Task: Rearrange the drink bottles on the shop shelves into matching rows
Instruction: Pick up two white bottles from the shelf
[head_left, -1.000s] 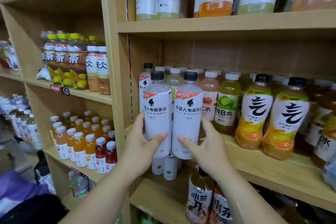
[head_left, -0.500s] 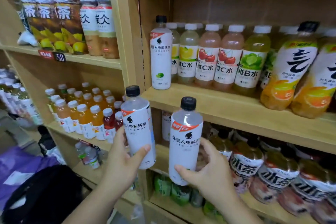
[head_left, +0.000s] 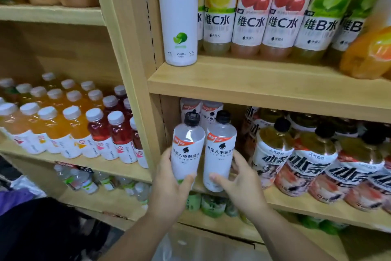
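My left hand (head_left: 170, 184) grips a white-labelled electrolyte water bottle (head_left: 187, 150) with a black cap. Beside it, my right hand (head_left: 241, 184) grips a second matching bottle (head_left: 220, 150). Both bottles stand upright at the left front of the lower shelf (head_left: 296, 203), right in front of two more of the same kind (head_left: 201, 110) at the back. Another white electrolyte bottle (head_left: 179, 17), with a lime on its label, stands on the upper shelf (head_left: 254, 83) at its left end.
Vitamin water bottles (head_left: 249, 15) fill the upper shelf, with orange bottles (head_left: 368, 53) at its right end. Tea bottles (head_left: 304, 159) crowd the lower shelf to the right of my hands. Small juice bottles (head_left: 69, 125) fill the left bay. A wooden upright (head_left: 135, 70) divides the bays.
Both hands carried the two white bottles down from the upper shelf to the lower one. The bottles now sit close together in front of the matching pair.
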{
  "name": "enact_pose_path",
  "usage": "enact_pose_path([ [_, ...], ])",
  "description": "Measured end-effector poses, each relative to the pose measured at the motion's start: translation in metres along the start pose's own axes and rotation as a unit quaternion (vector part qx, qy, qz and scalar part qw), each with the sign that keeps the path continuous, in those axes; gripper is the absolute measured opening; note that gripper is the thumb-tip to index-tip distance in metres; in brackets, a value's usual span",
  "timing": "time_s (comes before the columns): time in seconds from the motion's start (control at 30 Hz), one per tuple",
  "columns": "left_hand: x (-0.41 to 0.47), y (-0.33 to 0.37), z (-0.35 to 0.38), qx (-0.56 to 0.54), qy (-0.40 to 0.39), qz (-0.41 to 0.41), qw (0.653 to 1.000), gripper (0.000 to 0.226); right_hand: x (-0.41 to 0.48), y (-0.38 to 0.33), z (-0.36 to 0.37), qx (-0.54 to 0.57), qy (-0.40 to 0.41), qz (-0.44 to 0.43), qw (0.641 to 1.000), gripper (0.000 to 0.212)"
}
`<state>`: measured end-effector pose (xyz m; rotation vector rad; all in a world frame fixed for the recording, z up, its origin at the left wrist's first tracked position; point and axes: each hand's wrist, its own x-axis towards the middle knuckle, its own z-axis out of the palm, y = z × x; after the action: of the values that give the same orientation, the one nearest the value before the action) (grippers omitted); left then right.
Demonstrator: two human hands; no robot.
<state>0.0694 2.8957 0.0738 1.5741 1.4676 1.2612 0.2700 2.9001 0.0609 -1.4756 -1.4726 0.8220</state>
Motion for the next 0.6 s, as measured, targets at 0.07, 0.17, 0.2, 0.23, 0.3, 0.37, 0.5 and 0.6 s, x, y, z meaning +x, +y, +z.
enact_pose_path([
  [0.07, 0.014, -0.009, 0.012, -0.004, 0.010, -0.001, 1.000, 0.068, 0.011, 0.007, 0.006, -0.009, 0.008, 0.006, 1.000, 0.070],
  [0.17, 0.033, -0.028, 0.029, -0.010, 0.026, -0.009, 1.000, 0.067, 0.030, 0.022, 0.013, -0.006, 0.020, 0.028, 0.999, 0.064],
  [0.2, 0.037, -0.034, 0.035, -0.016, 0.033, -0.013, 0.999, 0.068, 0.037, 0.027, 0.016, -0.004, 0.027, 0.034, 0.999, 0.066],
  [0.23, 0.042, -0.038, 0.041, -0.019, 0.040, -0.019, 0.999, 0.071, 0.043, 0.031, 0.019, -0.003, 0.033, 0.037, 0.999, 0.069],
  [0.3, 0.051, -0.045, 0.053, -0.013, 0.050, -0.020, 0.998, 0.075, 0.051, 0.039, 0.024, -0.007, 0.047, 0.042, 0.998, 0.071],
  [0.37, 0.059, -0.052, 0.062, 0.008, 0.053, -0.019, 0.998, 0.077, 0.053, 0.045, 0.029, -0.012, 0.048, 0.049, 0.998, 0.054],
  [0.5, 0.071, -0.062, 0.073, 0.058, 0.081, -0.018, 0.995, 0.074, 0.054, 0.053, 0.032, -0.028, 0.051, 0.026, 0.998, 0.047],
  [0.6, 0.063, -0.062, 0.078, 0.060, 0.112, -0.021, 0.992, 0.075, 0.054, 0.051, 0.034, -0.022, 0.052, 0.019, 0.998, 0.050],
])
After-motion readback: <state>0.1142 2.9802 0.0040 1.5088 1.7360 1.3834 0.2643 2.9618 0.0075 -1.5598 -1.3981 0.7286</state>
